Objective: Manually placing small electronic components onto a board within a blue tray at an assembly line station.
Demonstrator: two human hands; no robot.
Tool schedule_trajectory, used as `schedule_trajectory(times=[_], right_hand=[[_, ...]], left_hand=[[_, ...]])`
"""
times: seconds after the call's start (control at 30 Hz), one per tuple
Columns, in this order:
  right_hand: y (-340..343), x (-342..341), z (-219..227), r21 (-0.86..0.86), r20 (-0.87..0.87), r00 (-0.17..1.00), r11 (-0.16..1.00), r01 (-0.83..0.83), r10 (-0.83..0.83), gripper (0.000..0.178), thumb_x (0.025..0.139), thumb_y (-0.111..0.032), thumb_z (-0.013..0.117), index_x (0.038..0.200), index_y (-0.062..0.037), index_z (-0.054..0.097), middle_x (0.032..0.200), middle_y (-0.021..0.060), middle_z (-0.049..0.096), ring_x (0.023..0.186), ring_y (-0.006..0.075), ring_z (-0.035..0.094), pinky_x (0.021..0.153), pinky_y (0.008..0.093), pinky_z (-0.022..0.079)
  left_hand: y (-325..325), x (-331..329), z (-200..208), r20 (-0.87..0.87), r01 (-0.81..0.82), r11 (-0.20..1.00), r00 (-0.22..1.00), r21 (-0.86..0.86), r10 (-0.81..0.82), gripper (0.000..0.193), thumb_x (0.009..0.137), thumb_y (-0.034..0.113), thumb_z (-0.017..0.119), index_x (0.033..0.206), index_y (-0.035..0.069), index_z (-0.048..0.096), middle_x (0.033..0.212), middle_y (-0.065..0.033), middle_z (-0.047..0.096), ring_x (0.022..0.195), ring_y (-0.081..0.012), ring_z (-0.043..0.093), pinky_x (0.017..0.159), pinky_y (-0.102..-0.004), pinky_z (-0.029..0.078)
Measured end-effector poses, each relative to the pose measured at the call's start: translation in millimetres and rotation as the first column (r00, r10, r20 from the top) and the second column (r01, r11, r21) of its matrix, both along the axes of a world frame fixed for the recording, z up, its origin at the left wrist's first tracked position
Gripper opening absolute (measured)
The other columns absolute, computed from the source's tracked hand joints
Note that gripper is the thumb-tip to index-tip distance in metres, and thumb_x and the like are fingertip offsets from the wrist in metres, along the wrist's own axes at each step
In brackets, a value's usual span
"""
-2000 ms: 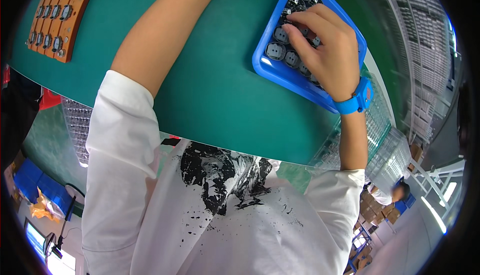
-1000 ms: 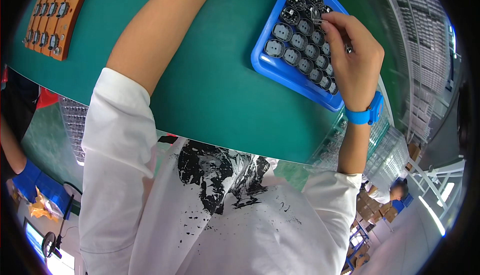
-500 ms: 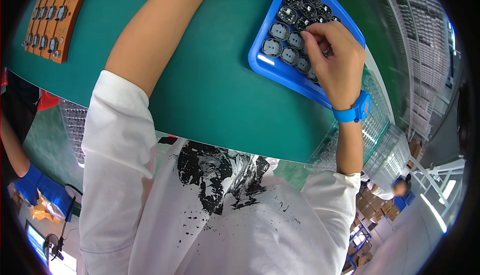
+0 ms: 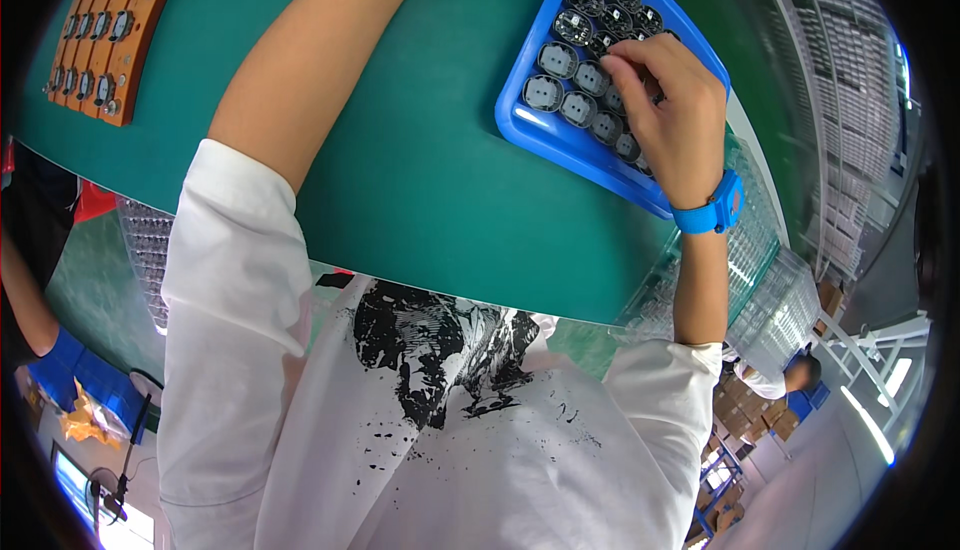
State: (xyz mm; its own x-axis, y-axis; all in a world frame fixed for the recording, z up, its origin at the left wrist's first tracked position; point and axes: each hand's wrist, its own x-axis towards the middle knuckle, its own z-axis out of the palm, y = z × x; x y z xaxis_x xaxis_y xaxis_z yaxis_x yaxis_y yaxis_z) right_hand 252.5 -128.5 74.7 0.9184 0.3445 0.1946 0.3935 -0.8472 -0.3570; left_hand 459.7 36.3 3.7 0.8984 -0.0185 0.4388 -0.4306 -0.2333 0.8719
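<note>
My right hand, with a blue wristband on its wrist, is over a blue tray at the upper right. Thumb and forefinger are pinched together just above the parts; whatever they hold, if anything, is hidden. Inside the tray sit rows of small round dark cases; nearer ones, such as a grey-faced case, show grey inserts, while farther ones, such as a black case, look shiny black. My left forearm reaches forward past the upper edge, so my left hand is out of the picture.
A brown fixture block holding rows of small round parts lies at the far left of the green table. Clear plastic trays are stacked at the right edge. Another person's arm shows at the left.
My right hand has shifted slightly up and away over the tray, its fingers still pinched. More of the near grey-faced cases show beside it. My left forearm has barely moved.
</note>
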Motion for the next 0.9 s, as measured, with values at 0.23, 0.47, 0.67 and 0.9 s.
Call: schedule_trajectory(times=[0.23,0.47,0.67,0.9], right_hand=[[14,4,3,-0.026,0.201,0.973,0.994,-0.109,0.112,0.02,0.077,-0.007,0.081,0.093,-0.0003,0.071,0.082,0.0091,0.06,0.074,0.0211,0.061,0.065,0.0315,0.05],[26,12,-6,-0.089,0.193,0.969,0.987,-0.137,0.152,0.01,0.081,-0.004,0.075,0.09,-0.0014,0.072,0.083,0.0077,0.06,0.078,0.0254,0.061,0.067,0.0352,0.05],[21,5,-9,-0.052,0.19,0.978,0.995,-0.083,0.091,0.007,0.081,-0.003,0.073,0.088,-0.0009,0.071,0.083,0.0093,0.06,0.079,0.0275,0.061,0.068,0.0375,0.05],[35,9,-24,-0.071,0.289,0.954,0.995,-0.065,0.082,0.012,0.067,-0.002,0.069,0.078,-0.0059,0.068,0.084,0.0079,0.059,0.086,0.028,0.06,0.07,0.0388,0.054]], left_hand=[[-1,1,1,0.029,-0.014,0.999,0.999,0.03,0.013,0.022,0.087,0.015,0.058,0.078,-0.002,0.068,0.071,-0.0172,0.07,0.07,-0.0298,0.071,0.069,-0.0389,0.055],[4,2,-1,0.025,-0.009,1.0,1.0,0.014,0.009,0.022,0.087,0.014,0.058,0.078,-0.003,0.068,0.07,-0.0172,0.069,0.068,-0.0299,0.071,0.069,-0.0383,0.055],[-10,-2,5,0.04,0.038,0.999,0.998,0.006,-0.038,0.021,0.088,0.014,0.058,0.079,-0.003,0.068,0.069,-0.0161,0.069,0.067,-0.0282,0.07,0.067,-0.0371,0.054],[-5,3,1,-0.177,0.146,0.989,0.973,-0.032,-0.149,0.019,0.091,0.008,0.051,0.094,-0.001,0.068,0.068,-0.0073,0.066,0.05,-0.0117,0.055,0.046,-0.0261,0.044]])
